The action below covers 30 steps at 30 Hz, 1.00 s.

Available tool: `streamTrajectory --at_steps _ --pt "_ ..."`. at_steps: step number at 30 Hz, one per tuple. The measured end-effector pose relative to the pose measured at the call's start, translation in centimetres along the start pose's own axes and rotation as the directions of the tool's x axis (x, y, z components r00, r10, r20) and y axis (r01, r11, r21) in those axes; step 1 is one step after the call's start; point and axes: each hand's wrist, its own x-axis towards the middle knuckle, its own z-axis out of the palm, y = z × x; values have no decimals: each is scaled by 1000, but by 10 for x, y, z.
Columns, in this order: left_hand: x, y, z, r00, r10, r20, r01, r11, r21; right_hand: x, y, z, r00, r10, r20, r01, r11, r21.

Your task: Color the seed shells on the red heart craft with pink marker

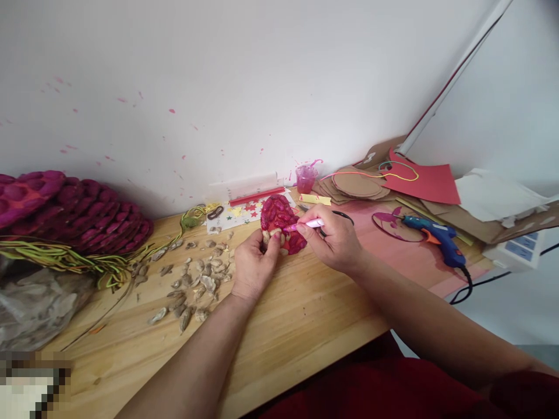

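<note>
A flat piece covered in magenta-painted shells [279,224] lies on the wooden table [297,314] near the wall. My left hand [253,262] pinches its near edge, where a few shells are still bare. My right hand [334,238] grips a thin pink-and-white paintbrush [308,224] like a pen, its tip resting on the piece. Loose unpainted shells [194,285] are scattered on the table just left of my left hand.
A pile of magenta shell pieces with green cords [74,215] sits at the left. A small cup of pink paint [305,177], a star sticker sheet [240,214], cardboard cutouts [356,185], red paper [425,180] and a blue glue gun [437,238] lie to the right.
</note>
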Motion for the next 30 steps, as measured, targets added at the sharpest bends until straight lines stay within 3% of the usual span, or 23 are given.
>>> streamTrajectory --at_steps 7,23,27,30 --pt "1 -1 -1 1000 3 -5 -3 1000 0 0 1 -1 999 -31 34 31 1000 2" --pt "4 -9 0 998 -56 0 56 998 -42 0 7 -3 996 87 14 -87 991 103" --pt "4 -8 0 998 -61 -8 60 997 -53 1 6 -5 994 99 -39 -95 992 80" --pt "4 -8 1 998 -69 4 69 995 -67 1 6 -4 994 105 -8 -103 988 114"
